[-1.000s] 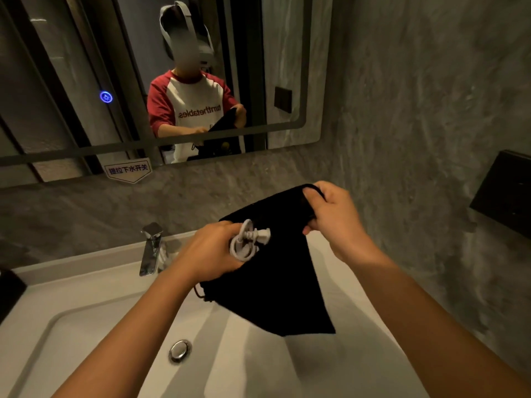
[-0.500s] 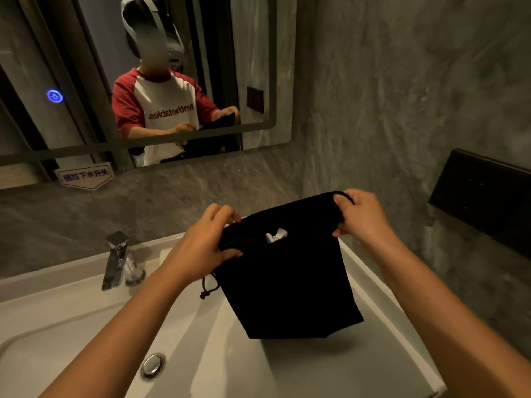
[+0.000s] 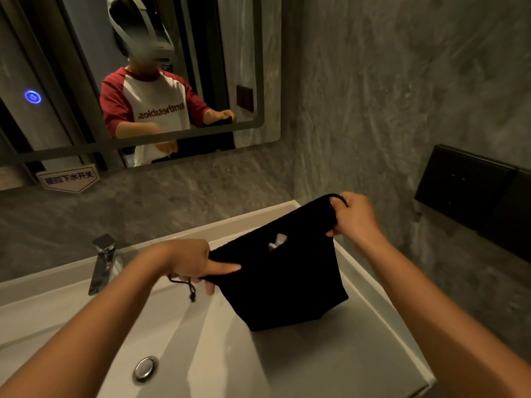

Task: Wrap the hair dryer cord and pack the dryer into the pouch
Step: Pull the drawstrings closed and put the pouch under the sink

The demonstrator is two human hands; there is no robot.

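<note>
White basin (image 3: 359, 354) fills the lower frame, and a black fabric pouch (image 3: 287, 282) hangs above it, stretched between two hands. The right hand (image 3: 355, 218) is clenched on the pouch's far upper corner; the left hand (image 3: 186, 259) pinches the near corner, forefinger lying along the cloth. A pale bit of the hair dryer (image 3: 277, 241) (little more than a sliver) shows in the mouth between the fingers. A knotted drawstring (image 3: 191, 288) dangles below the left hand.

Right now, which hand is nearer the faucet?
Left. The left hand grips the pouch edge just right of the faucet, above the sink. The right hand holds the pouch's far corner, well across the basin.
</note>
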